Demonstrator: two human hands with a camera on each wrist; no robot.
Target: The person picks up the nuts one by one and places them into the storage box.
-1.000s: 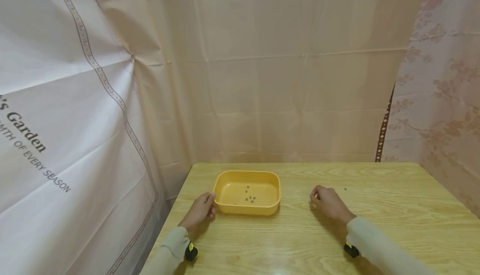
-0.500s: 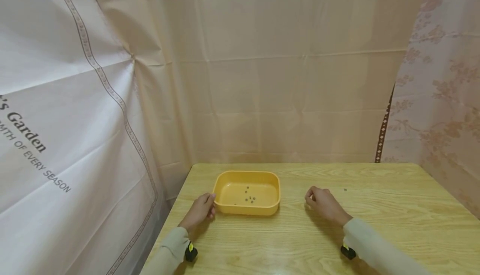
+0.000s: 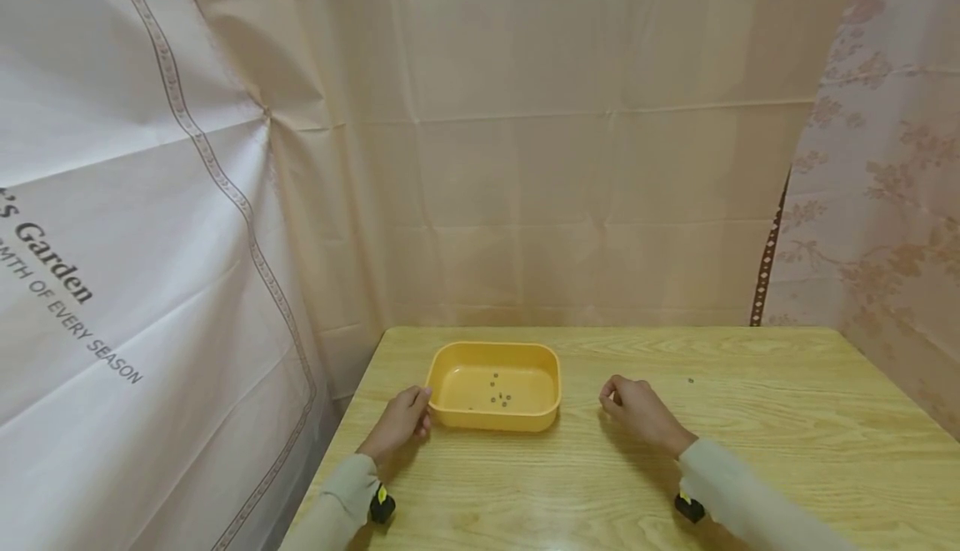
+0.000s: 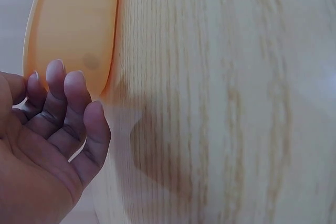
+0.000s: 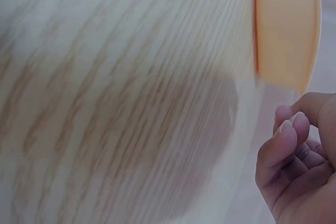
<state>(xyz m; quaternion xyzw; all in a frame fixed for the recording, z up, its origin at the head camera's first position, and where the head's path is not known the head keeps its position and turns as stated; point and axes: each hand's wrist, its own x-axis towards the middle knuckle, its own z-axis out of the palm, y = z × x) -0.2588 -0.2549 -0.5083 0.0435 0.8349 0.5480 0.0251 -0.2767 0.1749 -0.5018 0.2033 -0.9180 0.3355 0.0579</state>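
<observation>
Right now your left hand (image 3: 397, 424) sits on the wooden table (image 3: 787, 418) at the near-left corner of the yellow tray (image 3: 448, 365), fingers (image 4: 65, 85) only loosely bent, tips up against the tray's outer wall; it grips nothing. From the left wrist cam the fingertips look to be touching the wall, but can't tell for sure. Your right hand (image 3: 639, 409) hangs low over the table to the right of the tray, a short gap apart from it, fingers curled inward w/ thumb and fingertips (image 5: 286, 129) pressed together. Can't tell from either view whether anything tiny is pinched there; nothing visible betw. them. The tray lies flat betw. your two hands, slightly fwd of them, long side facing you. Inside it, approx. mid-floor, are a few small dark bits (image 3: 500, 398), scattered loosely. One more small dark speck (image 3: 691, 381) lies on the table beyond and to the right of your right hand, well apart from the tray. Past the table's far edge hang pale curtains (image 3: 570, 134).
</observation>
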